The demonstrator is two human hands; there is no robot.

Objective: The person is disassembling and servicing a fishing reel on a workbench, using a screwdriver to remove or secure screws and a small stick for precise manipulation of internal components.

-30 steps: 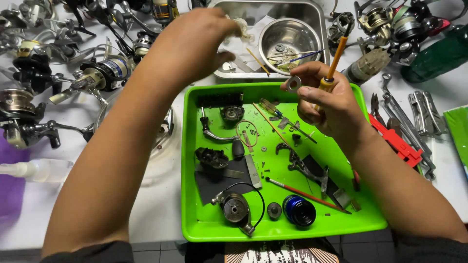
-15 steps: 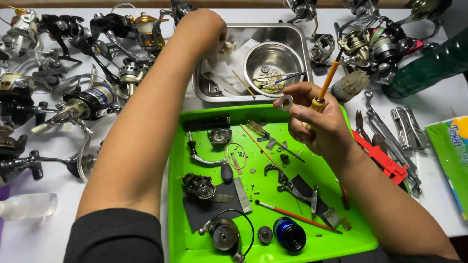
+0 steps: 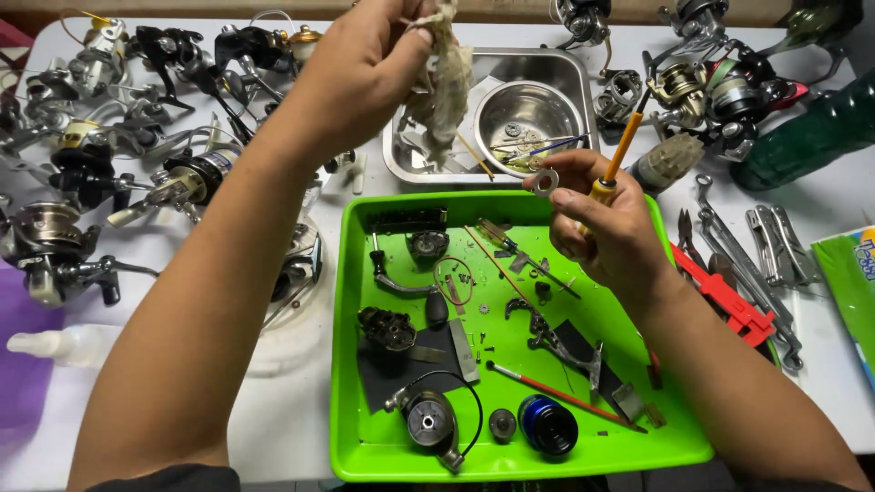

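My left hand [image 3: 369, 64] holds a dirty, crumpled rag [image 3: 444, 77] lifted above the steel tray [image 3: 406, 169]. My right hand [image 3: 606, 223] grips an orange-handled tool [image 3: 618, 157] and pinches a small metal washer [image 3: 545, 182] between thumb and fingertip, just above the far edge of the green plastic tray [image 3: 365, 456]. The green tray carries dismantled fishing-reel parts: a crank handle [image 3: 396, 284], a black gear housing [image 3: 387, 328], a spool [image 3: 430, 419], a blue cap [image 3: 549, 424] and a thin red brush [image 3: 551, 392].
A round steel bowl [image 3: 529, 114] with small parts sits in the steel tray. Many fishing reels [image 3: 187, 182] crowd the left and back of the white table. Wrenches [image 3: 770, 232] and red pliers [image 3: 729, 296] lie right; a green bottle [image 3: 811, 137] lies far right.
My left hand has lifted the rag out of the steel tray and raised it. My right hand stays over the green tray's far edge with the washer and tool.
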